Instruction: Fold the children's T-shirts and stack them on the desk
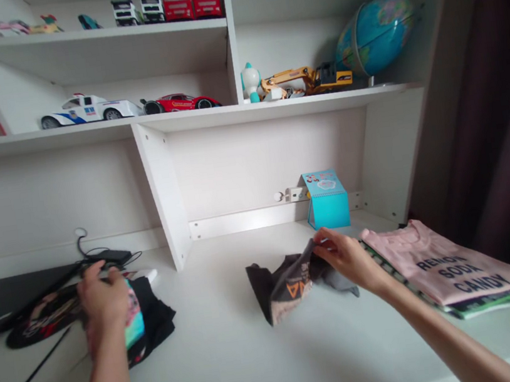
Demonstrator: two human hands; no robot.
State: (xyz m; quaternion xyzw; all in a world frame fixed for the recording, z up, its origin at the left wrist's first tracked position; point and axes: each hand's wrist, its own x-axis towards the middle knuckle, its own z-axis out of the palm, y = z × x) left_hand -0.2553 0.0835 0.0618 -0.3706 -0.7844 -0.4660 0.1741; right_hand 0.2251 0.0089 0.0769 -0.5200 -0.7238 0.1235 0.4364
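Observation:
My right hand (347,257) pinches the edge of a crumpled dark grey garment (287,284) with orange print, lifting one corner off the white desk (231,359). My left hand (103,297) lies on a pile of black and teal clothing (147,320) at the left, fingers curled over the top of it. To the right of my right hand lies a folded stack with a pink shirt (446,265) on top, lettered in black, and a green-edged garment under it.
A closed black laptop (9,298) and cables lie at the far left. A teal box (326,200) stands against the back wall. Shelves above hold toy cars, buses, an excavator and a globe (375,35). A dark curtain hangs on the right.

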